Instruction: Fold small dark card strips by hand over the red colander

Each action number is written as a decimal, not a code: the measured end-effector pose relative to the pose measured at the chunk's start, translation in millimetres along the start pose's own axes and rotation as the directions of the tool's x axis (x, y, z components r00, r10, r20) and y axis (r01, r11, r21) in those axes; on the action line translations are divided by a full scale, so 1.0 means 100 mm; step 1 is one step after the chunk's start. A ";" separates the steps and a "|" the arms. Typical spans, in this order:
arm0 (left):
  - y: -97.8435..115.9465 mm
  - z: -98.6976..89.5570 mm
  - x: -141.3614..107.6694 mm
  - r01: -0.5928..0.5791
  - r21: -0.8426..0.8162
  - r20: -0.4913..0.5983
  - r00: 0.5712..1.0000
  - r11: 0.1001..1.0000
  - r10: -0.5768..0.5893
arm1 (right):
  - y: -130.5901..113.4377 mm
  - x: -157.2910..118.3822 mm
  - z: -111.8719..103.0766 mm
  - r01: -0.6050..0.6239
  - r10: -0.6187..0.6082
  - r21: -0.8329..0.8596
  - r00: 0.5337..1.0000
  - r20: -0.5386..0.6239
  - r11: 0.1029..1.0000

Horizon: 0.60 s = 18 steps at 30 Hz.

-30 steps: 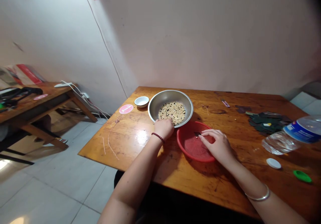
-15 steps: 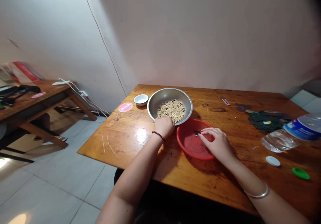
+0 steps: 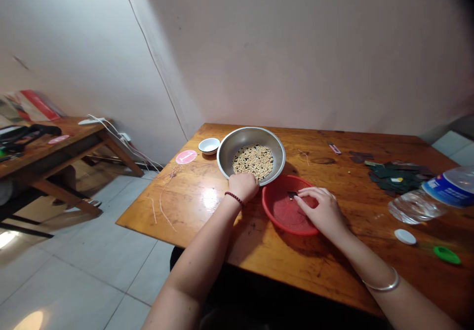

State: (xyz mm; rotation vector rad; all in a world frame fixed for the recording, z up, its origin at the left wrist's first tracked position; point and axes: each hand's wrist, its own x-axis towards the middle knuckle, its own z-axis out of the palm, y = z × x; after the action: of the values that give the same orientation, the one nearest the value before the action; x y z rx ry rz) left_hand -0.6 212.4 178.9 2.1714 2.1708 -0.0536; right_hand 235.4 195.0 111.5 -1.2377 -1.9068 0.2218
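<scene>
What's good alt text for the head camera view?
A person's right hand pinches a small dark piece over a red plastic bowl; the left hand is at the near rim of a metal bowl of pale and dark beans on a wooden table.

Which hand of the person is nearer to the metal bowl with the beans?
Left. The left hand is at the near rim of the metal bowl; the right hand is farther right, over the red container, pinching a small dark piece.
</scene>
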 end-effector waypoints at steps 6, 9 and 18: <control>0.02 0.01 0.01 0.011 -0.007 -0.012 1.000 1.000 -0.011 | 0.02 0.00 0.00 -0.005 0.005 0.004 1.000 0.014 1.000; 0.02 0.02 0.02 0.007 -0.008 -0.027 1.000 1.000 -0.007 | 0.03 0.00 0.00 -0.009 0.009 0.006 1.000 0.023 1.000; 0.03 -0.01 0.01 0.001 0.001 -0.034 0.999 1.000 -0.001 | 0.03 0.00 0.00 -0.006 0.005 0.013 1.000 0.026 1.000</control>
State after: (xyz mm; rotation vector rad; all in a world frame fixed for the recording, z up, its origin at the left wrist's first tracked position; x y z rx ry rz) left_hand 2.5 213.1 179.6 2.1881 2.1902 -0.0176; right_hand 237.4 196.7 109.7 -1.2369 -1.9214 0.2540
